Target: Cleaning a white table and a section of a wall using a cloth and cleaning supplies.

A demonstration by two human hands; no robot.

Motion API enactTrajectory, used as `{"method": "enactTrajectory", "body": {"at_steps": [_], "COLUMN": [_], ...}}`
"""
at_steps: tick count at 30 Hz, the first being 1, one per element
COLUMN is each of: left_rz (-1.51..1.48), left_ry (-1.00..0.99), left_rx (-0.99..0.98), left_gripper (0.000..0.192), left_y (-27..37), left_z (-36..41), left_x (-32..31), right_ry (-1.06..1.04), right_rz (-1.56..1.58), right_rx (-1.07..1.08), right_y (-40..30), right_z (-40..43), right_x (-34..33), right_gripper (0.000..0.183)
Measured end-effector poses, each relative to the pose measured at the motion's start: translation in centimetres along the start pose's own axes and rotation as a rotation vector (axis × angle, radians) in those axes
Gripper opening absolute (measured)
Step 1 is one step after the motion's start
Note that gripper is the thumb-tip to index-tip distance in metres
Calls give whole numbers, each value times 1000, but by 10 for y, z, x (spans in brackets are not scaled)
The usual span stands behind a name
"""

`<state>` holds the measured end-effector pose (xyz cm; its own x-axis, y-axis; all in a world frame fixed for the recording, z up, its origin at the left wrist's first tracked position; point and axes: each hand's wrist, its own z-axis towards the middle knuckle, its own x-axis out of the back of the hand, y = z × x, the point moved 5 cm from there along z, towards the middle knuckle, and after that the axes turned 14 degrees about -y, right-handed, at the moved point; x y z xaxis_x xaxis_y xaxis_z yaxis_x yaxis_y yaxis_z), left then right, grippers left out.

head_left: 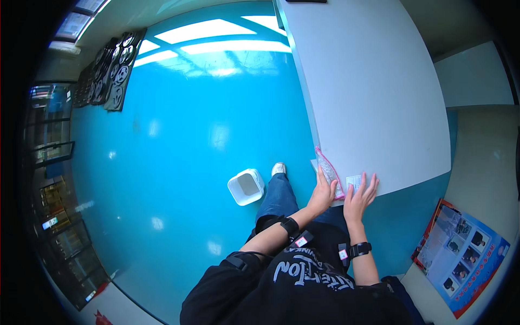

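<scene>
A pale cloth with a pink edge (329,172) lies folded over the left edge of a white tabletop (373,97), near its front corner. My left hand (323,193) grips the cloth's lower part between thumb and fingers. To its right, my right hand (359,198) rests at the table's near edge with its fingers spread. It holds nothing that I can see. Beside its thumb, a small white label (353,183) bearing writing lies flat on the tabletop, partly covered by the hand.
A white plastic bucket (246,187) stands on the blue floor (183,122), left of my leg. Dark panels with round metallic parts (118,73) are at the upper left. A poster (461,256) is at the lower right. A dark object (306,1) sits at the table's far end.
</scene>
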<state>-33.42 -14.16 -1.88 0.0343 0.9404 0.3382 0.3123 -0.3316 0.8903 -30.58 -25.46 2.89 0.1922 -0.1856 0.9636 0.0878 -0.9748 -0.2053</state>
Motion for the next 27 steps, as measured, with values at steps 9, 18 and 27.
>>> {"method": "enactTrajectory", "body": {"at_steps": [9,18,27], "left_rz": [-44,-21,-244], "left_ry": [190,134,3], "left_rx": [46,-31,273], "left_gripper": [60,49,61], "left_y": [10,2,-9], "left_z": [171,186,133], "left_x": [86,103,58], "right_ry": [131,45,59], "right_rz": [18,-61,8], "right_rx": [-286,-371,-540], "right_y": [-17,-21,-33], "right_z": [-6,-14,-21], "right_x": [-26,-19,-25], "right_gripper": [50,54,54]}}
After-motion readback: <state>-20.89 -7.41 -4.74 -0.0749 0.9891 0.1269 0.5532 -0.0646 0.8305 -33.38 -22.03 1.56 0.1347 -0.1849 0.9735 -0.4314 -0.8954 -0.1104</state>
